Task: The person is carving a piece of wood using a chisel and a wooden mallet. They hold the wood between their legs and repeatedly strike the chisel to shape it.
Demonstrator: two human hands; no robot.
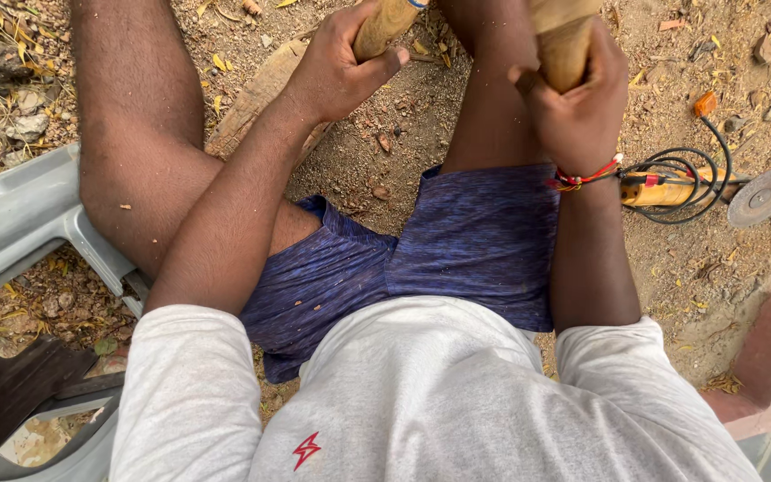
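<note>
In the head view, two wooden pieces are seen at the top edge, each clasped by one hand. The left hand (336, 67) is closed around a slim, rounded wooden handle (381, 27); the fingers are wrapped over it and the thumb is laid across its underside. The long axis of this handle is tilted, running from the palm up and to the right, out of the picture. The right hand (577, 107) is closed around a thicker wooden block (564, 45), whose long axis is set nearly upright in the picture and which is cut off by the top edge. Whether the two pieces are joined cannot be told. Both are pale tan, smooth and rounded.

A red and yellow thread band (586, 176) is worn at the right wrist. Just to the right of that wrist, an angle grinder (671, 189) with an orange body, a grey round disc and a looped black cable is laid on the sandy ground (725, 259). Below the hands, blue mottled shorts (457, 250) and a pale grey shirt (421, 402) are seen. Beneath the left hand, a flat weathered wooden plank (256, 98) is laid on the dirt. Well to the left of the left arm, a grey plastic chair (20, 223) is seen.
</note>
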